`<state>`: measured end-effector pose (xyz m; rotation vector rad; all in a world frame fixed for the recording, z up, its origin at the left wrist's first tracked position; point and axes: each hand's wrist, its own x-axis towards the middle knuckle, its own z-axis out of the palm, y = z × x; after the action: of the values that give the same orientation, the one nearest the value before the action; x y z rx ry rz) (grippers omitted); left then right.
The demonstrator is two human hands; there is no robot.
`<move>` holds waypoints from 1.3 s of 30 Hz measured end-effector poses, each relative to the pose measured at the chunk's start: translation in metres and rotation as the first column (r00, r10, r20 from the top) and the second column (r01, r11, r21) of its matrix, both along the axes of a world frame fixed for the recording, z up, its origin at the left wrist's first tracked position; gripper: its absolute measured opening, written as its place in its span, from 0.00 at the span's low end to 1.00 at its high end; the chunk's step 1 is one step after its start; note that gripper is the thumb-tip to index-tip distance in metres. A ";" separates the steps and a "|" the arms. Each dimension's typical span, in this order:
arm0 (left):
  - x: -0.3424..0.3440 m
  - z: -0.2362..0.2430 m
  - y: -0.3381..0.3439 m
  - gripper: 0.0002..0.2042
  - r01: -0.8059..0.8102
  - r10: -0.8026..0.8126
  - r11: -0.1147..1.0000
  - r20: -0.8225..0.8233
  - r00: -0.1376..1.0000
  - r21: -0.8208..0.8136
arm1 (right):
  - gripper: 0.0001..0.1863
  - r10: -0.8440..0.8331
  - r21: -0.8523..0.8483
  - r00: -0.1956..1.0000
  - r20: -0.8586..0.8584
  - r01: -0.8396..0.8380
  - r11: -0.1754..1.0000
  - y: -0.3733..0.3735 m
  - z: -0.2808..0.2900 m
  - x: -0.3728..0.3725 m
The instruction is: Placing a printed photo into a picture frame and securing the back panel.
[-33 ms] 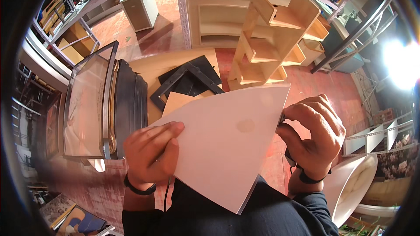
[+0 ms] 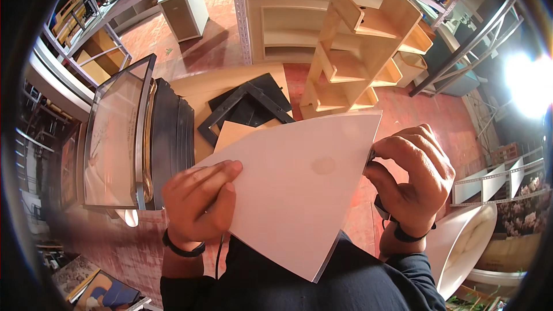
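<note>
A white sheet, stiff-looking and with a faint round stain, is held tilted in front of my torso. My left hand pinches its left side, fingertips over the face and thumb bent beneath them. Along the lower right edge of the sheet runs a thin clear strip. My right hand is closed at the right edge, thumb and forefinger pressed together. A small dark bit shows between those fingertips, touching the sheet's edge; its kind cannot be made out. Both wrists wear dark bands.
Black frame pieces lie on a tan board beyond the sheet. A row of black frames and a glazed picture stand at left. A wooden tiered shelf stands ahead; a white round-edged piece is at lower right.
</note>
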<state>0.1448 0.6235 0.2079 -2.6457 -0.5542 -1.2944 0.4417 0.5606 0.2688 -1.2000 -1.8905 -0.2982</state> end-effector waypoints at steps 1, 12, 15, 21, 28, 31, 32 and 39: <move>0.000 0.000 0.000 0.09 -0.009 0.009 1.000 -0.011 1.000 0.000 | 0.17 0.003 0.001 1.000 -0.008 -0.003 1.000 0.001 -0.001 0.000; -0.005 -0.008 0.007 0.10 0.039 -0.036 0.975 0.017 0.999 -0.219 | 0.19 0.083 0.003 0.993 -0.080 -0.083 0.997 0.010 -0.009 0.002; -0.012 -0.007 0.012 0.09 0.061 -0.057 0.929 0.022 0.998 -0.364 | 0.17 0.164 -0.015 0.957 -0.241 -0.172 0.985 0.008 -0.005 0.007; -0.021 -0.010 0.025 0.07 0.195 -0.109 0.797 0.182 0.977 -0.571 | 0.13 0.538 -0.138 0.767 -0.349 -0.610 0.780 0.027 0.012 0.037; -0.023 -0.005 0.025 0.08 0.275 -0.033 0.519 0.302 0.953 -0.809 | 0.10 0.700 -0.225 0.507 -0.503 -0.859 0.460 0.043 0.008 0.042; -0.021 -0.001 0.028 0.12 0.252 -0.062 0.511 0.257 0.964 -0.822 | 0.11 0.722 -0.146 0.438 -0.536 -0.890 0.431 0.046 -0.002 0.037; -0.019 0.002 0.029 0.12 0.252 -0.060 0.508 0.257 0.964 -0.824 | 0.10 0.701 -0.147 0.437 -0.564 -0.888 0.436 0.046 -0.005 0.037; -0.014 0.010 0.031 0.16 0.147 -0.056 0.596 0.141 0.988 -0.789 | 0.06 0.542 -0.165 0.405 -0.736 -0.884 0.437 0.038 -0.001 0.034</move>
<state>0.1309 0.6540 0.2176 -3.3571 -1.2905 -1.4613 0.4756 0.5988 0.2680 -0.4718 -1.7424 1.1102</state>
